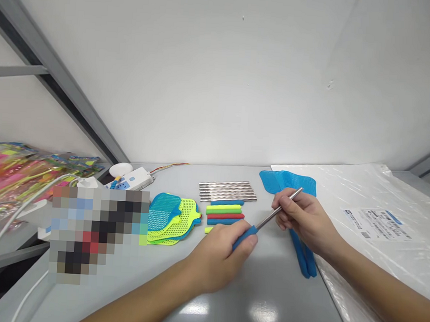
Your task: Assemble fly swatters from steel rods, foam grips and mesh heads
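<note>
A metal rod (279, 208) is held just in front of the row of spare rods (227, 191): the left hand (219, 258) fingers are closed around its blue grip (245, 235), the right hand (302, 217) fingers pinched on the bare end, seemingly to keep both parts aligned.

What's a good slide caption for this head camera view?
Left hand holds a blue foam handle, right hand the metal rod entering it, beside spare rods.

Counter (149, 283) – pale grey, glossy. Metal rod (279, 207) silver, its grip (245, 236) blue. Swatter heads (286, 181) blue mesh; second pile (182, 217) blue over neon yellow mesh. Loose grips (225, 213) – blue, green, red, blue. Rod row (227, 191) silver. Plastic bags (379, 210) clear, white label.
</note>
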The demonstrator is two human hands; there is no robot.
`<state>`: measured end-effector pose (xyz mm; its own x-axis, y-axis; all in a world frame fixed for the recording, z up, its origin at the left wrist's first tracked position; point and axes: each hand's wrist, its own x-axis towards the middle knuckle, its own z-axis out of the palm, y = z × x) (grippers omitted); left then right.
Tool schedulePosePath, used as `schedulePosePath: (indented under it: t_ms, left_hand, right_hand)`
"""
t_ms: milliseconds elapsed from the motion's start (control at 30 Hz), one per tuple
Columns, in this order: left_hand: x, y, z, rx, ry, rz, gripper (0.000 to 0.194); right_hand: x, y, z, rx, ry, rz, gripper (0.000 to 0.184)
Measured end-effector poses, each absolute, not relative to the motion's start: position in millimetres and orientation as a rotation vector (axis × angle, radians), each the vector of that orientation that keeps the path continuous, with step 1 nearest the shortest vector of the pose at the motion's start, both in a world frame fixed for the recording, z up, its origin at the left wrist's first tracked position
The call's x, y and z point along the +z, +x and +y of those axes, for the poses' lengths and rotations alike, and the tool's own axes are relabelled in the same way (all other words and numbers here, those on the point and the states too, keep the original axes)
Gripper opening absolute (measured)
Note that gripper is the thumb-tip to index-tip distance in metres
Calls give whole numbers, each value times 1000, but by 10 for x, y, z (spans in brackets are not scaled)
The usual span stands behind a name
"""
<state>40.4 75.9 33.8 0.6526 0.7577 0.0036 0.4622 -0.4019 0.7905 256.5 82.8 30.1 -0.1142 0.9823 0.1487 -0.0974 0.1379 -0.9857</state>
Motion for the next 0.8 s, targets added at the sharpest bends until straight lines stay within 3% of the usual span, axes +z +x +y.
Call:
schedulePosePath:
  t_ms: [333,800]
  left_hand:
    - [427,385,720,365,2039,944,33]
    - [428,398,770,531,1744,889,28]
  right_hand:
    - [296,2384,748,1391,-940,-1323,27]
    - [276,2403,796,1365,-911,-1312,26]
